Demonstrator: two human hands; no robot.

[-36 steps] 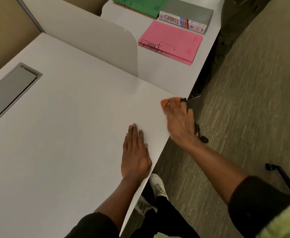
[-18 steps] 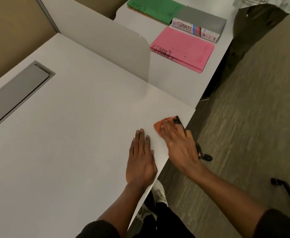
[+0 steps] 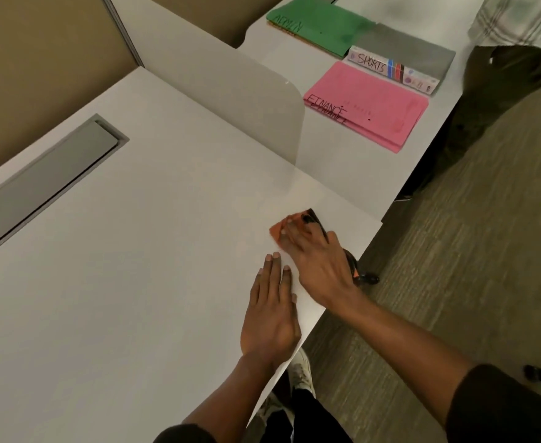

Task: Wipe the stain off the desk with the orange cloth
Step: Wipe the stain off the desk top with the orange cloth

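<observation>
The orange cloth [image 3: 277,230] lies on the white desk [image 3: 134,282] near its right edge, mostly covered by my right hand [image 3: 318,254], which presses down on it with fingers spread over it. A black strap [image 3: 352,266] runs across that hand. My left hand [image 3: 270,314] rests flat on the desk just left of and nearer than the right hand, fingers together, holding nothing. No stain shows on the desk surface around the cloth.
A frosted divider panel [image 3: 230,100] stands between this desk and the neighbouring one. Beyond it lie a pink folder [image 3: 371,107], a green folder [image 3: 317,24] and a grey folder [image 3: 406,55]. A grey cable hatch [image 3: 48,183] sits at left. A person [image 3: 502,75] stands at upper right.
My right hand has slid the cloth from the desk's far right corner leftward and toward me, closer to my left hand. The left hand has stayed flat in place.
</observation>
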